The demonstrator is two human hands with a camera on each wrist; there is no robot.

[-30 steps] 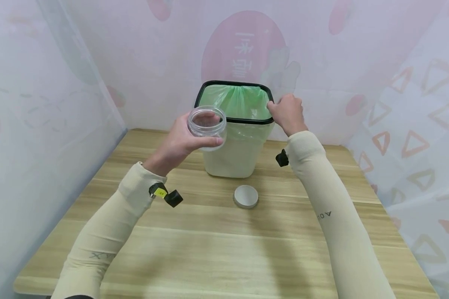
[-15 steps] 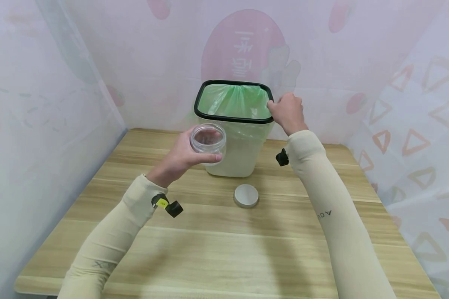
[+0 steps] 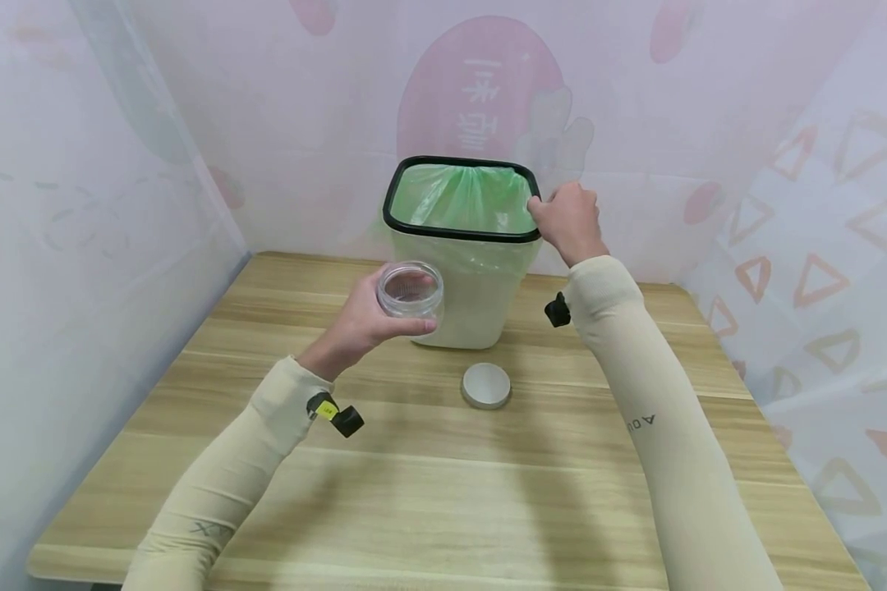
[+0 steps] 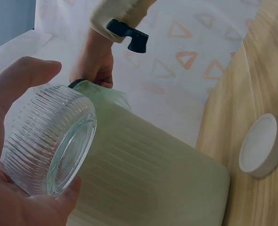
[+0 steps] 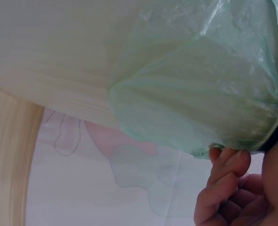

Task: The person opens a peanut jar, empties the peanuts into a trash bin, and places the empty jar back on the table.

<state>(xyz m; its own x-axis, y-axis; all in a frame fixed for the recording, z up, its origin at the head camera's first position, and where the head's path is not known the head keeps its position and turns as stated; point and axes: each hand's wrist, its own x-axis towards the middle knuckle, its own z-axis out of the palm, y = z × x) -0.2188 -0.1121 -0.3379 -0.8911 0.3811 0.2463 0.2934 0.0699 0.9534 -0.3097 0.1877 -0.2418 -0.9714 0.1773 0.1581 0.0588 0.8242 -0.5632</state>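
My left hand [image 3: 362, 322] grips a clear ribbed jar [image 3: 411, 294], its open mouth facing up, in front of the bin. In the left wrist view the jar [image 4: 52, 141] shows its ridged side and base between thumb and fingers. A pale trash bin [image 3: 469, 295] with a black rim [image 3: 461, 235] stands at the back of the table, lined with a green plastic bag [image 3: 480, 197]. At the rim's right side my right hand [image 3: 571, 223] holds on with curled fingers. In the right wrist view its fingertips touch the bag's folded-over edge [image 5: 195, 113].
A round whitish lid [image 3: 486, 386] lies flat on the wooden table [image 3: 414, 509], in front of the bin. Printed curtains [image 3: 303, 123] hang behind the table and at both sides.
My left hand has lowered the jar from beside the bin's rim to in front of the bin's body, drawing it toward me. The right hand stays at the rim.
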